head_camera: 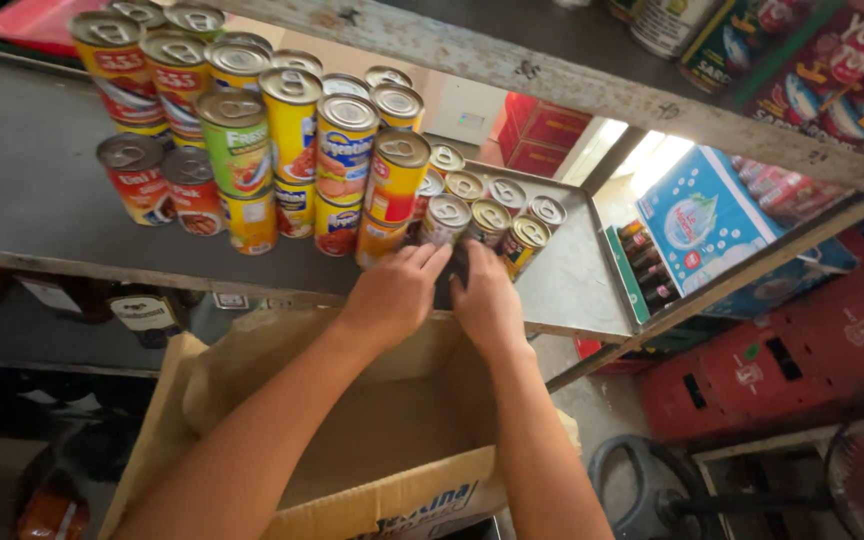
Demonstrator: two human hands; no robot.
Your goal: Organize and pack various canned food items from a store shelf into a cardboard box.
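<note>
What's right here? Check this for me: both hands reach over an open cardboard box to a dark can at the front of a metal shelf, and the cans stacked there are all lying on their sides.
One detail is wrong. The head view shows the stacked cans standing upright, pull-tab tops up. The rest holds: left hand and right hand reach over the cardboard box to a dark can at the shelf front.

both hands side by side, left hand point(392, 292), right hand point(485, 298), fingers curled forward

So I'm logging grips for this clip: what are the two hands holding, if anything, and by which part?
Both hands, left hand and right hand, close around a dark can at the shelf edge, gripping its sides. The fingers hide most of it.
</note>
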